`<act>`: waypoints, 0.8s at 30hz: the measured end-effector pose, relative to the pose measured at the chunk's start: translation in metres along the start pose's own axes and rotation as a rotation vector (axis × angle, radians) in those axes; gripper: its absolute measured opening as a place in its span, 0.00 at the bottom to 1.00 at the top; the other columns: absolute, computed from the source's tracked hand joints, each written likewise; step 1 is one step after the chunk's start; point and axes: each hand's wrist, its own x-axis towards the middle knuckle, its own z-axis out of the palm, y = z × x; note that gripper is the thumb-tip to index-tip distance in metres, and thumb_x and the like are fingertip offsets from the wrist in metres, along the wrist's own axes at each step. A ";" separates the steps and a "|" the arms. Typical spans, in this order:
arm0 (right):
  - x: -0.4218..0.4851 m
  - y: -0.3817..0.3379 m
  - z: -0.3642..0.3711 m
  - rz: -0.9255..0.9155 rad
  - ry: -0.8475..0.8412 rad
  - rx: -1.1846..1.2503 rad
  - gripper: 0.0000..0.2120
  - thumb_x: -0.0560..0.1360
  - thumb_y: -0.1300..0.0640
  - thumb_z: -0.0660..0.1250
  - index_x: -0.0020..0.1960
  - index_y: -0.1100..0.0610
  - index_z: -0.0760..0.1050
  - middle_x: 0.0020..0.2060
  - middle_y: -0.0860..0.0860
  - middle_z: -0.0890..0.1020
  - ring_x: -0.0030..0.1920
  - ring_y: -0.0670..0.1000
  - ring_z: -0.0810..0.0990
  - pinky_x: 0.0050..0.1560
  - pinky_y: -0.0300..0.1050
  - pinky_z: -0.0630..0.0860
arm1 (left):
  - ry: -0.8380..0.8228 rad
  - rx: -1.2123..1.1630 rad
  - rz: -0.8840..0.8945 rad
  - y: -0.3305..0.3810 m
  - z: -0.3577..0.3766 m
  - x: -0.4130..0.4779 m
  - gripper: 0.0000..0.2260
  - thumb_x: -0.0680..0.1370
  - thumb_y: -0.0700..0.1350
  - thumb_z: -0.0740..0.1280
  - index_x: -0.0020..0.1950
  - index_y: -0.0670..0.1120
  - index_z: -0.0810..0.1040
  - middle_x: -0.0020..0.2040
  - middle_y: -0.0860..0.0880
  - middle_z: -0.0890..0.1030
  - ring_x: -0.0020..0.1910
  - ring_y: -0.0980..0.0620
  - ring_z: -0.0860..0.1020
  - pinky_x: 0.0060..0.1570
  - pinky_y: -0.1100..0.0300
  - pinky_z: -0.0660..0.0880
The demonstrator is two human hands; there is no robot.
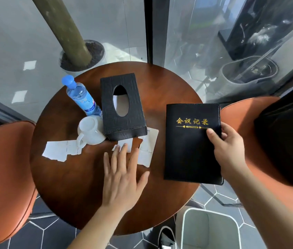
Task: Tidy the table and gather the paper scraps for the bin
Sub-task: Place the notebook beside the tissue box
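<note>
Now the flat, spread left hand [122, 178] reaches the torn white paper scraps [143, 150] mid-table, while the right hand [226, 146] grips the black leather notebook [190, 144] at the round brown wooden table's [81, 194] right edge.

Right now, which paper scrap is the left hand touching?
The small middle scrap, just in front of the tissue box: the left hand has fingertips on it. The scrap by the white cup and the larger right one lie untouched.

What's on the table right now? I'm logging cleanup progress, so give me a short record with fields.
table: round wooden top
left hand: open, flat, fingers reaching the middle paper scraps
right hand: grips the black notebook
loose scrap: left, by the white cup
other items: white cup, water bottle, tissue box
bin: on the floor, lower right
</note>
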 end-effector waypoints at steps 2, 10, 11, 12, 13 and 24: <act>0.019 0.002 0.011 0.016 0.003 -0.016 0.07 0.77 0.56 0.69 0.54 0.48 0.80 0.43 0.44 0.86 0.39 0.39 0.83 0.47 0.44 0.79 | -0.066 0.033 -0.030 -0.003 0.010 0.003 0.32 0.78 0.66 0.51 0.78 0.50 0.63 0.78 0.39 0.63 0.78 0.38 0.59 0.74 0.33 0.55; 0.080 -0.012 0.038 0.038 -0.039 -0.099 0.09 0.77 0.56 0.68 0.56 0.52 0.82 0.47 0.47 0.87 0.46 0.49 0.85 0.50 0.48 0.82 | -0.081 0.048 -0.036 -0.007 0.019 0.004 0.32 0.78 0.67 0.50 0.78 0.52 0.62 0.79 0.41 0.62 0.79 0.40 0.56 0.73 0.32 0.53; 0.085 -0.014 0.039 0.041 -0.056 -0.120 0.09 0.77 0.55 0.68 0.56 0.52 0.82 0.46 0.46 0.86 0.46 0.50 0.85 0.51 0.50 0.82 | -0.084 0.046 -0.037 -0.007 0.018 0.004 0.32 0.78 0.67 0.50 0.78 0.52 0.62 0.78 0.41 0.62 0.79 0.40 0.56 0.73 0.32 0.53; 0.088 -0.017 0.041 0.044 -0.073 -0.149 0.09 0.77 0.54 0.68 0.55 0.51 0.82 0.46 0.45 0.86 0.46 0.50 0.85 0.52 0.52 0.82 | -0.089 0.044 -0.040 -0.006 0.016 0.004 0.32 0.78 0.67 0.51 0.78 0.52 0.63 0.78 0.41 0.62 0.79 0.40 0.56 0.73 0.32 0.53; 0.092 -0.019 0.044 0.043 -0.088 -0.180 0.08 0.76 0.53 0.69 0.55 0.50 0.82 0.45 0.45 0.86 0.46 0.50 0.84 0.52 0.52 0.82 | -0.095 0.042 -0.043 -0.006 0.016 0.004 0.32 0.78 0.67 0.51 0.77 0.52 0.63 0.78 0.41 0.62 0.79 0.40 0.56 0.73 0.32 0.53; 0.103 -0.031 0.063 -0.136 -0.078 -0.541 0.20 0.76 0.51 0.70 0.64 0.59 0.75 0.60 0.60 0.78 0.62 0.62 0.74 0.60 0.51 0.68 | -0.056 0.035 -0.029 -0.007 0.020 0.004 0.32 0.78 0.67 0.53 0.77 0.51 0.64 0.78 0.42 0.63 0.79 0.41 0.56 0.73 0.32 0.55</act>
